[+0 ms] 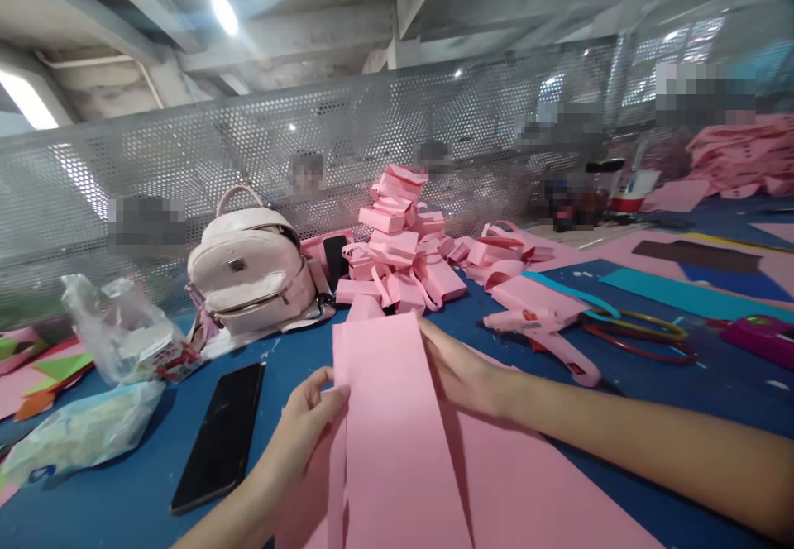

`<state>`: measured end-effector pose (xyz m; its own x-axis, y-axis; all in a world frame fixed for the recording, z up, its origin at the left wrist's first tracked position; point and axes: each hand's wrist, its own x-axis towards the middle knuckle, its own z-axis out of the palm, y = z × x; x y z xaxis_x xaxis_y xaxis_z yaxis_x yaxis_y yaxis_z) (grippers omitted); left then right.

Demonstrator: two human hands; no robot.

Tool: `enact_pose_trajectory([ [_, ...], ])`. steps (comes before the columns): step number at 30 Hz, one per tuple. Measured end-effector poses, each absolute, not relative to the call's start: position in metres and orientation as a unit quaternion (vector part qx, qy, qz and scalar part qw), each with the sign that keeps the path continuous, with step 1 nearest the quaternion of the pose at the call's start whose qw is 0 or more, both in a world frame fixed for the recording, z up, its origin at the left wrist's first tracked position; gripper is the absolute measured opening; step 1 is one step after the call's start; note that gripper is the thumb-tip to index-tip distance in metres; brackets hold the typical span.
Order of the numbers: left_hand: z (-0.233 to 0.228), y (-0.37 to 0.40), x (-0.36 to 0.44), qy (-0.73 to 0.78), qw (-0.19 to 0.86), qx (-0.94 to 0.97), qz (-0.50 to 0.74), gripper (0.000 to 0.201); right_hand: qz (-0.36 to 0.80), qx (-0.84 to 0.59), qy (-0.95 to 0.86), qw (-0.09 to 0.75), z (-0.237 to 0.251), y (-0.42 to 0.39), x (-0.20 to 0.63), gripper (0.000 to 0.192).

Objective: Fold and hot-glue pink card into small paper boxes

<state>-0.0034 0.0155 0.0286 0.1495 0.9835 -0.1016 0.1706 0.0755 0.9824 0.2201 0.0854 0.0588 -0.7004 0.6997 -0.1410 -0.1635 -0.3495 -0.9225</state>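
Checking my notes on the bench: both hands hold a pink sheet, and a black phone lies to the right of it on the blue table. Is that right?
Not quite. The head view shows the black phone lying left of the pink sheet, beside the left hand. The rest holds: both hands, the right hand too, hold the sheet over the blue table.

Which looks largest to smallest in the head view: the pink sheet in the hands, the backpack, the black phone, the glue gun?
1. Pink sheet, though it lies nearest the camera.
2. Backpack.
3. Black phone and glue gun look about alike; the phone lies nearer, so I won't rank them.
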Motion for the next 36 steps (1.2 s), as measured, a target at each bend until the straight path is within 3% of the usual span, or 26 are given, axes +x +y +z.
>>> enact_pose_trajectory([
  [3,0.023,0.013,0.001,0.504,0.533,0.536,0.419,0.054,0.794,-0.215,-0.509,0.253,0.058,0.083,0.222,0.068],
  [9,0.014,0.000,0.018,0.476,0.551,0.532,0.432,0.060,0.684,-0.264,-0.633,0.247,0.047,0.075,0.222,0.065],
  [16,0.015,0.006,0.015,0.487,0.555,0.548,0.392,0.065,0.622,-0.323,-0.655,0.283,0.036,0.079,0.218,0.060],
  [21,0.019,0.011,0.008,0.529,0.489,0.594,0.358,0.035,0.521,-0.377,-0.719,0.263,0.036,0.080,0.222,0.063],
  [25,0.022,0.011,0.003,0.578,0.382,0.635,0.342,0.012,0.294,-0.389,-0.829,0.272,0.030,0.081,0.225,0.083],
  [27,0.024,0.011,0.002,0.589,0.355,0.646,0.330,0.011,0.138,-0.309,-0.895,0.291,0.026,0.081,0.226,0.072],
  [30,0.026,0.011,0.002,0.597,0.312,0.678,0.295,0.015,-0.036,-0.157,-0.947,0.278,0.021,0.081,0.227,0.025],
  [36,0.023,0.010,0.002,0.613,0.237,0.719,0.228,0.003,-0.085,-0.069,-0.972,0.206,0.017,0.084,0.225,0.020],
])
